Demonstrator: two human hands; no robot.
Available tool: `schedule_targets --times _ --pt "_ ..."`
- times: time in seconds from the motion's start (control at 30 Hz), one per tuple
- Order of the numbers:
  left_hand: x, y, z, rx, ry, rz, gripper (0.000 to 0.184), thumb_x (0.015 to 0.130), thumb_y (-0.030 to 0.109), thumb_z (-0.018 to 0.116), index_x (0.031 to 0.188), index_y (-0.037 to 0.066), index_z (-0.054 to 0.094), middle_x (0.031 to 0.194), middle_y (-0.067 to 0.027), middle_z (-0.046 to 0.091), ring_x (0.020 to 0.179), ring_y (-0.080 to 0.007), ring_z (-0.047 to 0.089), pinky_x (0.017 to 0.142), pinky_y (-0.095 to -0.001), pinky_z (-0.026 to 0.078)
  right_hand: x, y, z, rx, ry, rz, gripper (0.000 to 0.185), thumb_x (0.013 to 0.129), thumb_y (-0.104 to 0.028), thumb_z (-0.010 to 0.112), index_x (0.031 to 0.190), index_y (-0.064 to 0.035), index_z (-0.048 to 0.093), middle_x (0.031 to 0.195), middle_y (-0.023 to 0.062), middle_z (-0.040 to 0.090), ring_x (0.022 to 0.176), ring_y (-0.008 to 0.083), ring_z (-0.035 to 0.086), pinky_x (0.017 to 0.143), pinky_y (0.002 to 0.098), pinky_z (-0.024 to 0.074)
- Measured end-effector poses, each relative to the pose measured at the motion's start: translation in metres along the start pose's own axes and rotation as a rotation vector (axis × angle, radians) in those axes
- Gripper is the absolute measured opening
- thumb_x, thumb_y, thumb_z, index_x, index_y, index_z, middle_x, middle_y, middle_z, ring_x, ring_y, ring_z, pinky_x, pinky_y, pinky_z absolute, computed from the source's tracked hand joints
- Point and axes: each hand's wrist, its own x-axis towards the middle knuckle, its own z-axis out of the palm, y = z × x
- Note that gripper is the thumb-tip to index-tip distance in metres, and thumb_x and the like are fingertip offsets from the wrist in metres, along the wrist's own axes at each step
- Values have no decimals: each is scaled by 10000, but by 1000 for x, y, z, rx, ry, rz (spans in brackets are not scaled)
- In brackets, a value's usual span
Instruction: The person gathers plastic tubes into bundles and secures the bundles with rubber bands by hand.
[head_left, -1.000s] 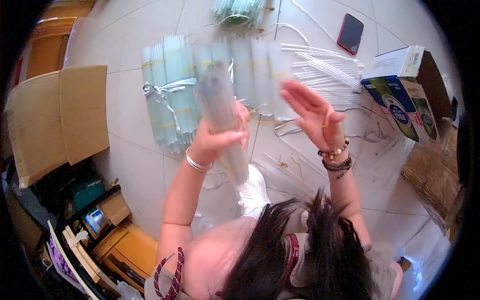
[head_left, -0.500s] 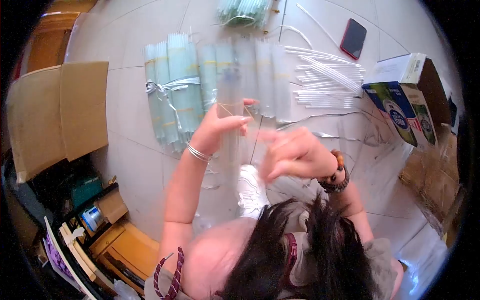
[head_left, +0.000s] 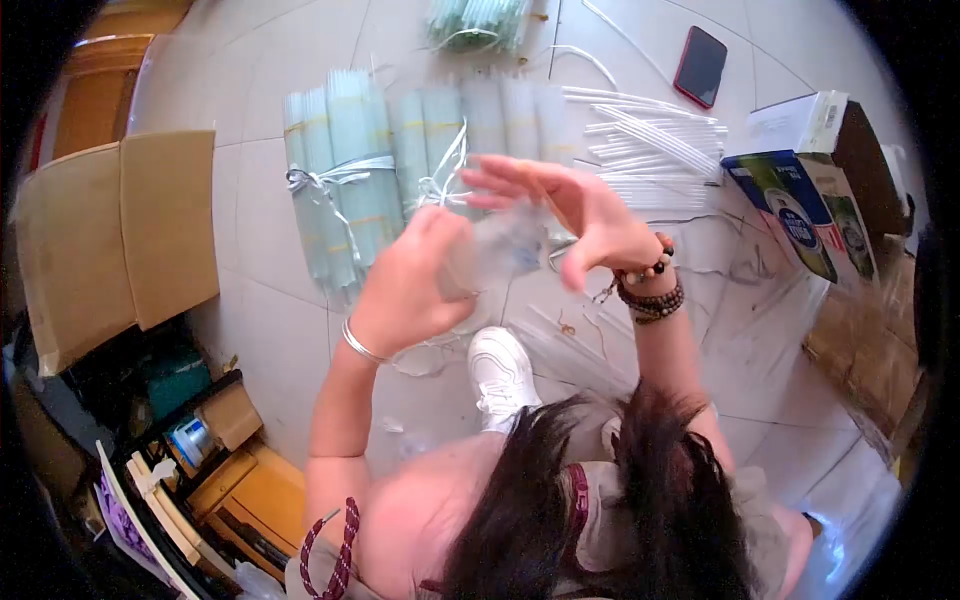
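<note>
My left hand point(head_left: 415, 270), with silver bangles at the wrist, is closed around a bundle of clear plastic tubes point(head_left: 495, 245). The bundle is blurred, its end tilted toward my right hand. My right hand point(head_left: 595, 210), with beaded bracelets, is just right of the bundle, its fingers spread and thumb apart. A thin yellowish rubber band point(head_left: 537, 185) appears to lie across its fingers; where the band runs beyond them is unclear. Behind the hands are banded tube bundles point(head_left: 425, 130); a tied greenish bundle point(head_left: 345, 180) lies to their left.
Loose white tubes point(head_left: 655, 150) lie on the tiles at right, below a phone point(head_left: 701, 67). A printed carton point(head_left: 800, 200) stands far right, a brown cardboard box point(head_left: 120, 235) at left. Another tube bundle point(head_left: 480, 22) is at the top. A white shoe point(head_left: 498, 372) is below my hands.
The tube bundle has gone from upright to tilted, its end swinging toward the right. My left hand has moved lower. My right hand has risen and its fingers have spread.
</note>
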Motion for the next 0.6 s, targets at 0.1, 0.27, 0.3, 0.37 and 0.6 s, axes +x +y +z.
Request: schedule_targets --times 0.1,0.27,0.3,0.37,0.6 --pt "6 7 17 174 -167 -255 663 692 82 752 1282 31 455 1164 -200 527 925 -453 619 798 -498 552 6 -27 10 -882 -127 103 976 673 -484 892 1436 -12 507 1343 153 635 1233 278 608 1074 419 412" --pt "13 -14 52 79 148 3 592 768 187 792 1230 -15 483 1129 -164 581 799 -345 665 722 -418 568 2 1 31 -1082 148 -292 264 824 -284 796 1030 -123 760 1075 52 748 969 201 703 1002 424 458" --pt "13 -27 60 -229 114 -197 544 792 204 785 1206 -16 508 1105 -140 607 823 -301 666 735 -398 562 1 1 33 -1065 147 -290 221 837 -269 784 1002 -124 761 1051 45 751 960 202 704 994 416 467" --pt "13 -50 74 -846 35 -599 459 842 240 771 1157 -19 560 1056 -92 658 870 -211 668 762 -357 551 -2 3 39 -1027 150 -281 140 862 -237 760 945 -125 763 1003 32 755 942 205 705 978 399 484" --pt "1 -65 66 -1467 20 -479 432 862 138 689 1256 10 567 1072 -58 654 942 -165 642 785 -312 520 -29 29 29 12 84 182 252 971 -179 656 1198 -77 694 784 19 697 704 149 681 692 296 557"
